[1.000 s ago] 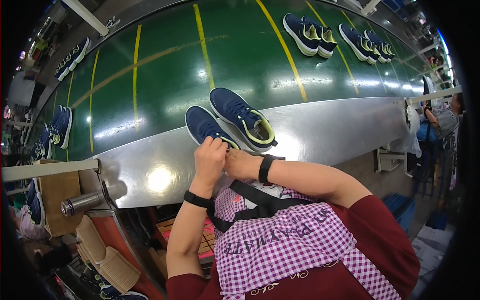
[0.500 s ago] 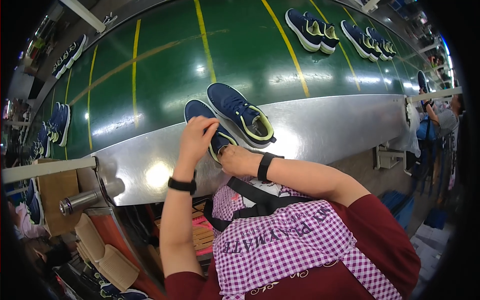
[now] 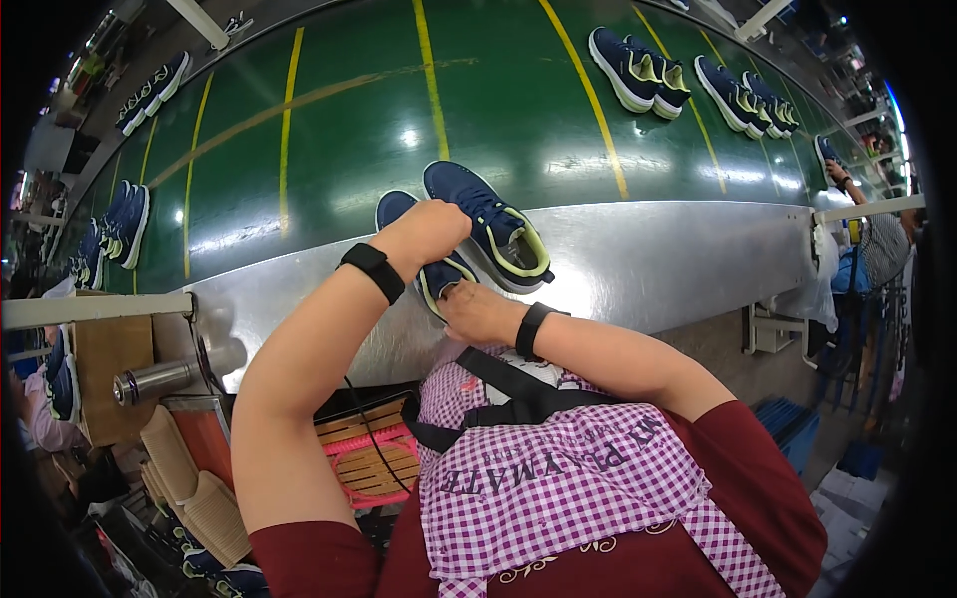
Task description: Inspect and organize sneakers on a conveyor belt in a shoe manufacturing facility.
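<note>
Right hand (image 3: 480, 314) grips navy shoe (image 3: 397, 207) at heel; left hand (image 3: 429, 234) curls over its top, hold hidden. Toe over green belt (image 3: 344, 140), heel over metal ledge (image 3: 698, 244), beside mate (image 3: 477, 202). Likely light, soft upper, firm sole; surest hold: heel or sole edges.

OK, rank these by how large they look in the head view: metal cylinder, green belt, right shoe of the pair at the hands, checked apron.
1. Green belt
2. Checked apron
3. Right shoe
4. Metal cylinder
The apron's nearness may enlarge it.
</note>
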Demonstrator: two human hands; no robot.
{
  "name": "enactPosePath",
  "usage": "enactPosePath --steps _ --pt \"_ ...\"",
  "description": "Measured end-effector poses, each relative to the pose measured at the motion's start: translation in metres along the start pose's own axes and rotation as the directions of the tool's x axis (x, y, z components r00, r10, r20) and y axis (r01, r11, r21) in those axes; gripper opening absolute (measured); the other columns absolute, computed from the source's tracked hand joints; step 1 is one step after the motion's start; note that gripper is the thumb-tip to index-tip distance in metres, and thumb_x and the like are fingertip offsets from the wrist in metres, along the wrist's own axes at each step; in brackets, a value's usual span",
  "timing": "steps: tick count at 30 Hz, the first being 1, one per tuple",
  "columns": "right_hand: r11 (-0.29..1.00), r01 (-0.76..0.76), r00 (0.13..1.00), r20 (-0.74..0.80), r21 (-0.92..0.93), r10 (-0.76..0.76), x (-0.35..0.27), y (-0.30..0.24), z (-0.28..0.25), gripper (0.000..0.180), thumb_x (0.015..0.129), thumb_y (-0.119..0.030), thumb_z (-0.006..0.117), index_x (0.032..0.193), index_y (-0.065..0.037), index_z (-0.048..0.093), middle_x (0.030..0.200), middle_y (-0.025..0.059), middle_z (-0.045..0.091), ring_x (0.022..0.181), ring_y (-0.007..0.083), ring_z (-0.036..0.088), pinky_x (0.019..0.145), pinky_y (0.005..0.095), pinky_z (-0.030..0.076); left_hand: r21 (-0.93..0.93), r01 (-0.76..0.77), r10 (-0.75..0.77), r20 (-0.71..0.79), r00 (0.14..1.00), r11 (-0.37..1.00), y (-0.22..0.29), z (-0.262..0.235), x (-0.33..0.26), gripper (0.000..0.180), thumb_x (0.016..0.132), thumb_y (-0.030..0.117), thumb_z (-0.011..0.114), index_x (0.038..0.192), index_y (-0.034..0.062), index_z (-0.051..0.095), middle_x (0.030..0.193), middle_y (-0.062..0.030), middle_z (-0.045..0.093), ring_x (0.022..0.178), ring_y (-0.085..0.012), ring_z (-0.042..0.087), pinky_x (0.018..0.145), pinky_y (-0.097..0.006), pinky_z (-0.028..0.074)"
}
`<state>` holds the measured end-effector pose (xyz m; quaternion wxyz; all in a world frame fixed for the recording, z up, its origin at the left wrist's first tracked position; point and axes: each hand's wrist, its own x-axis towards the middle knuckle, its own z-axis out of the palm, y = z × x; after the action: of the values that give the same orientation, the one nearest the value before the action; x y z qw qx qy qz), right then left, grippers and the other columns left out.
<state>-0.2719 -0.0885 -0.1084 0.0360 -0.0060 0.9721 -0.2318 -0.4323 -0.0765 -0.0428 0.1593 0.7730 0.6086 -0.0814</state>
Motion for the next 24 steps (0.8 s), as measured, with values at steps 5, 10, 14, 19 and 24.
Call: enactPosePath --steps 5,10,14,19,24 --pt "0.997 -0.060 0.998 0.003 0.049 0.060 0.002 -0.004 -0.002 0.025 0.071 -0.017 0.059 0.085 0.003 0.061 0.089 0.0219 0.063 0.083 0.0368 0.062 0.076 0.0425 0.050 0.015 -0.169 0.170 -0.058 0.984 0.985 -0.002 -0.002 -0.002 0.008 0.062 0.009 0.062 0.063 0.0024 0.065 0.067 -0.0174 0.063 0.065 -0.0359 0.063 0.060 -0.042 0.052" --pt "0.994 -0.087 0.996 0.005 0.072 0.087 0.003 -0.005 -0.006 0.024 0.071 -0.018 0.059 0.083 0.003 0.062 0.085 0.0220 0.063 0.081 0.0381 0.062 0.075 0.0435 0.050 -0.319 -0.057 0.054 -0.019 0.998 0.946 -0.022 0.003 -0.006 0.011 0.059 0.014 0.064 0.065 0.0036 0.065 0.065 -0.0142 0.064 0.064 -0.0324 0.063 0.059 -0.038 0.050" --pt "0.994 -0.089 0.996 -0.022 0.070 0.091 0.002 -0.003 -0.002 0.023 0.071 -0.018 0.059 0.081 0.003 0.062 0.081 0.0213 0.064 0.079 0.0377 0.062 0.073 0.0427 0.050 -0.460 0.092 -0.072 0.061 0.996 0.883 -0.029 0.006 -0.008 0.011 0.062 0.014 0.063 0.068 0.0047 0.065 0.065 -0.0121 0.064 0.063 -0.0287 0.063 0.060 -0.035 0.050" --pt "0.997 -0.051 0.998 -0.031 0.066 0.053 0.004 -0.002 0.000 0.023 0.070 -0.018 0.060 0.080 0.002 0.062 0.079 0.0208 0.063 0.077 0.0363 0.063 0.072 0.0425 0.051 -0.419 -0.059 0.056 -0.021 0.998 0.906 -0.028 0.010 -0.010 0.010 0.063 0.012 0.062 0.068 0.0030 0.064 0.065 -0.0123 0.064 0.062 -0.0283 0.063 0.060 -0.035 0.050" --pt "0.997 -0.060 0.998 -0.002 0.052 0.060 0.005 -0.004 -0.001 0.024 0.070 -0.020 0.061 0.079 0.002 0.062 0.081 0.0216 0.063 0.079 0.0365 0.063 0.074 0.0426 0.050 -0.194 -0.137 0.161 0.117 0.980 0.971 -0.015 -0.002 -0.003 0.014 0.062 0.005 0.063 0.075 0.0025 0.068 0.073 -0.0155 0.066 0.072 -0.0331 0.065 0.064 -0.039 0.052"
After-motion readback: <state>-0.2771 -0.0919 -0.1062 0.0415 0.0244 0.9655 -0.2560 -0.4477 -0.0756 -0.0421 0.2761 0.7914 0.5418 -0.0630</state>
